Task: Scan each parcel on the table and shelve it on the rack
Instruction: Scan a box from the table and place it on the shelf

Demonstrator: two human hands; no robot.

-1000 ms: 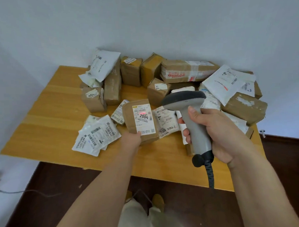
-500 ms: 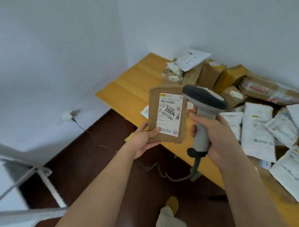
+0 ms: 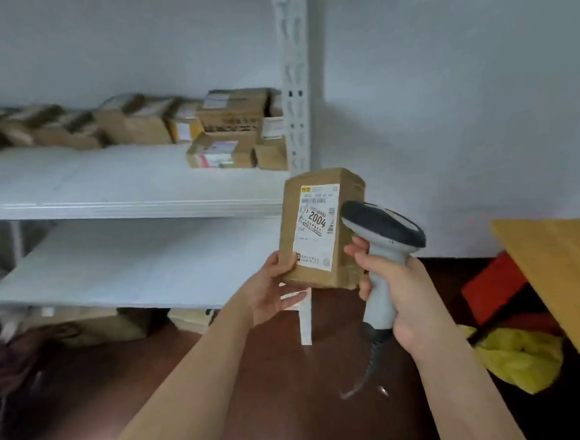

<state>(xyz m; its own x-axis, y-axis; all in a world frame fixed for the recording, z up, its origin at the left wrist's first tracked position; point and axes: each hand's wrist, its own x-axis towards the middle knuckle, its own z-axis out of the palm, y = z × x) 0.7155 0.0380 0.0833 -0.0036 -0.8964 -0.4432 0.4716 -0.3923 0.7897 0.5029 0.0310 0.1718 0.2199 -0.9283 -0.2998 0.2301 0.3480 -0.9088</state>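
Observation:
My left hand (image 3: pixel 272 292) grips the bottom left corner of a brown cardboard parcel (image 3: pixel 320 228) held upright in the air; its white label reads 2004. My right hand (image 3: pixel 394 288) is closed around the grey handle of a barcode scanner (image 3: pixel 381 245), whose dark head sits just right of the parcel. The white metal rack (image 3: pixel 131 190) stands ahead and to the left, its upright post (image 3: pixel 294 76) just above the parcel. A corner of the wooden table (image 3: pixel 556 268) shows at the right edge.
Several cardboard parcels (image 3: pixel 225 129) line the back of the upper shelf. The lower shelf (image 3: pixel 131 266) is bare in front. Boxes lie under the rack on the dark floor. A red box (image 3: pixel 491 287) and a yellow bag (image 3: pixel 520 359) lie beneath the table.
The view has swung left from the table to the rack. My left hand lifted the 2004 parcel off the table and carried it along; the scanner stayed beside it in my right hand.

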